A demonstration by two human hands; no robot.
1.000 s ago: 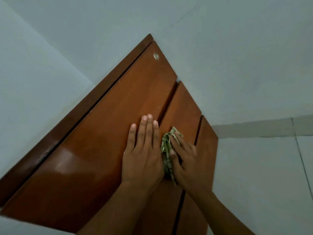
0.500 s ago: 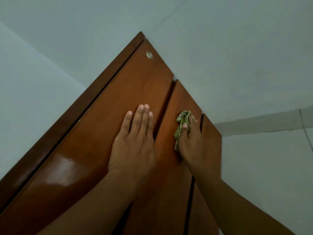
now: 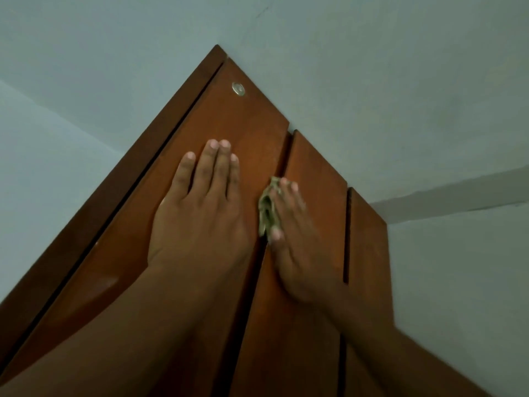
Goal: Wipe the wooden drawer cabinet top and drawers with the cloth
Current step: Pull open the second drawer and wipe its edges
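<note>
I look steeply down the front of the brown wooden cabinet [image 3: 128,202]. My left hand [image 3: 200,224] lies flat with straight fingers on the top drawer front [image 3: 249,124]. My right hand [image 3: 297,247] pinches a crumpled green patterned cloth [image 3: 267,210] between thumb and fingers. It presses the cloth onto the left edge of the second drawer front [image 3: 317,179], right by the gap to the top drawer. Most of the cloth is hidden under the fingers. A third drawer front [image 3: 369,253] shows further right.
A small round metal fitting [image 3: 238,89] sits near the far corner of the top drawer front. Pale walls [image 3: 86,81] close in on the cabinet at the left and back. Light floor tiles [image 3: 458,282] lie at the right.
My right hand has slid the cloth from the second drawer front's right edge back to its left edge by the gap. My left hand stays flat on the top drawer front.
</note>
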